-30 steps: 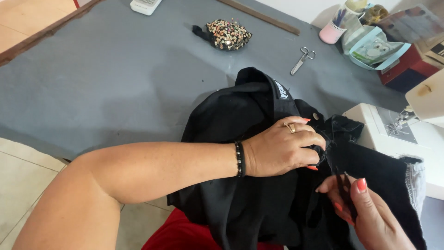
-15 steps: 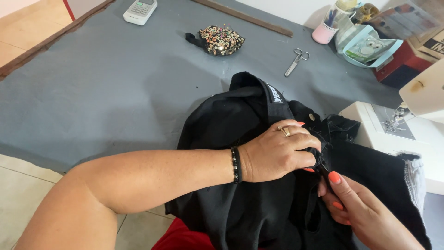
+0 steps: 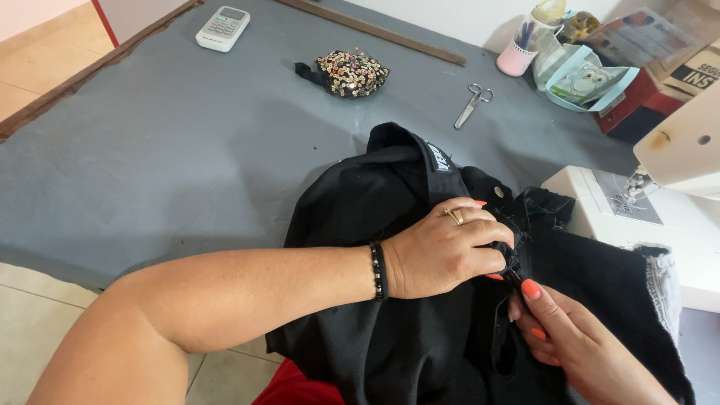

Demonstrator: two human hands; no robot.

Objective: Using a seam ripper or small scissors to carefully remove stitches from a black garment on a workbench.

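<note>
Both hands work at one spot on a black garment heaped on the grey table, in front of a white sewing machine. Curled into a loose fist, the left hand pinches a fold of the black cloth, a ring on one finger and a dark bead bracelet at the wrist. Just below it, the right hand grips the same fold between fingertips with orange nails. Farther back lie small scissors, a sequinned pincushion and a white remote control.
</note>
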